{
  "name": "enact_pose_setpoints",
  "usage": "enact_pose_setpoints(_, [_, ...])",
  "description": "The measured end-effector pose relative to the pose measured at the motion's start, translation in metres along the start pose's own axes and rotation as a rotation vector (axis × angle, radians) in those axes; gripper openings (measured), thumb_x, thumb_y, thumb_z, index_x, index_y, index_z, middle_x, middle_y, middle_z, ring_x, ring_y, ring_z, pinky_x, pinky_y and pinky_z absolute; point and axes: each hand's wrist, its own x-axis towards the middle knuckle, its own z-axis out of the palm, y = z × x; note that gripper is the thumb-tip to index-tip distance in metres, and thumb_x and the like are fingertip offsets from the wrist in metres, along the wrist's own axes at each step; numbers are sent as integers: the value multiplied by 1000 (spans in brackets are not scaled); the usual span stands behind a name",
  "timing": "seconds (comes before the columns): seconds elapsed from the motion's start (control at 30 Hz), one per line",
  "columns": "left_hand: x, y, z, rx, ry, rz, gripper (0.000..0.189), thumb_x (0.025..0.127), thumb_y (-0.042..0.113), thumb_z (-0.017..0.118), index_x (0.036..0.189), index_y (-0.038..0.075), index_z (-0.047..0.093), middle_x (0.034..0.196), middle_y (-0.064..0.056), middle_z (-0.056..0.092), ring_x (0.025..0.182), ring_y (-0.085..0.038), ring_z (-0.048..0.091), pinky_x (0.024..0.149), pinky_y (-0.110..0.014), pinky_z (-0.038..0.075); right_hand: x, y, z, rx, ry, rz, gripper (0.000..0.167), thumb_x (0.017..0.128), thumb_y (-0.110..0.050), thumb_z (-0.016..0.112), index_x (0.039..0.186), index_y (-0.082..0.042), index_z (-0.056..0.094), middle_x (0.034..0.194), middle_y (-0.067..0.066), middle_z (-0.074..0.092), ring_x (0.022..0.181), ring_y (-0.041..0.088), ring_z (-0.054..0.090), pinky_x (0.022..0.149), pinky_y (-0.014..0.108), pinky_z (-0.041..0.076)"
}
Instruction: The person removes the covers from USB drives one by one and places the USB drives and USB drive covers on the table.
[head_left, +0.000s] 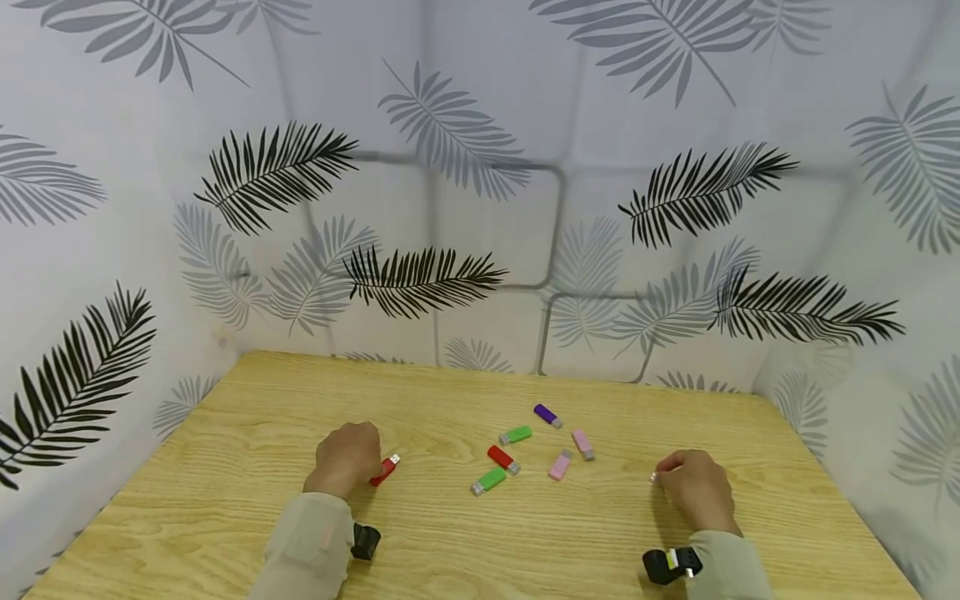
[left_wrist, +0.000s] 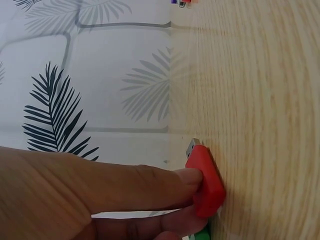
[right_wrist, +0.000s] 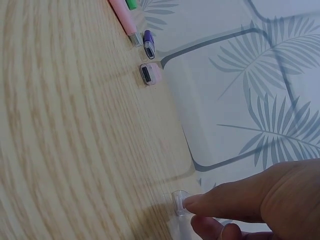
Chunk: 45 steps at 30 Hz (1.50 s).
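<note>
My left hand (head_left: 347, 458) pinches a red USB flash drive (left_wrist: 206, 182) between thumb and fingers, its metal plug pointing away. A green piece (left_wrist: 202, 235) shows below that hand in the left wrist view, mostly hidden. At the right, my right hand (head_left: 697, 487) pinches a small clear-ended piece (right_wrist: 179, 202) close to the tabletop; fingers hide the rest, so its kind is unclear. Between the hands lie a second red flash drive (head_left: 501, 457), a green one (head_left: 491, 479), another green one (head_left: 517, 434), a purple one (head_left: 546, 414) and two pink ones, the nearer (head_left: 558, 467) and the farther (head_left: 581, 442).
The wooden table (head_left: 420, 550) ends at the back against a hanging white cloth (head_left: 495, 217) with leaf prints, which also closes off both sides. A black camera sits on each wrist, left (head_left: 366, 542) and right (head_left: 667, 565).
</note>
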Motion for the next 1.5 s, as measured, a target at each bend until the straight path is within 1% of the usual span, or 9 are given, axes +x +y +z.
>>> enact_pose_setpoints(0.23, [-1,1,0,-7,0,8,27,82,5,71,61,9,55,58,-2,47,52,-17,41,48,-30,33,0,0,-1,0,-14,12,9,80,-14,70,83,-5,71,95,21,67,83,36,62,65,46,45])
enact_pose_setpoints(0.47, [-1,2,0,-1,-1,1,24,83,6,71,64,9,57,62,-4,52,53,-18,44,49,-30,35,1,0,-1,1,-31,25,10,82,-14,69,84,-4,72,96,21,68,86,38,62,71,50,46])
enact_pose_setpoints(0.7, [-2,2,0,-5,16,18,26,82,4,70,60,9,57,59,-4,52,52,-18,44,48,-31,35,0,-1,-2,6,-34,25,12,83,-14,69,86,-3,72,98,23,67,88,40,61,71,50,46])
enact_pose_setpoints(0.87, [-3,4,-1,-25,39,34,28,82,6,71,60,10,56,56,-1,50,50,-16,44,47,-29,35,0,-1,-3,7,-43,23,12,84,-14,68,86,-3,72,96,21,67,84,36,62,68,48,47])
enact_pose_setpoints(1.07, [-8,11,-5,-53,88,80,26,82,15,76,64,12,58,60,2,53,51,-14,48,48,-29,42,0,-1,-4,10,-40,25,13,83,-15,66,88,-4,71,94,19,68,78,31,60,60,40,44])
enact_pose_setpoints(1.13, [-9,15,-6,-51,91,91,23,82,18,77,68,13,60,65,2,57,54,-15,52,50,-31,45,0,-1,-4,15,-42,33,14,84,-15,65,89,-4,71,95,19,68,77,29,60,58,37,43])
enact_pose_setpoints(1.23, [-11,19,-7,-56,81,99,21,83,18,76,70,13,60,64,3,57,53,-15,52,50,-31,44,0,-2,-4,25,-49,52,15,85,-16,63,91,-5,71,96,19,68,74,27,59,56,35,41])
enact_pose_setpoints(1.37, [-11,26,-5,-70,78,120,22,85,19,74,70,14,59,53,3,55,45,-13,51,48,-30,42,0,-5,-5,14,-33,41,16,86,-16,62,91,-5,72,101,22,67,77,29,60,57,36,42])
enact_pose_setpoints(1.5, [-11,31,-3,-85,99,156,23,84,20,75,69,14,58,57,4,54,46,-13,50,48,-29,40,1,-10,-6,0,-19,13,16,86,-16,63,91,-4,72,105,25,65,82,33,61,61,40,45])
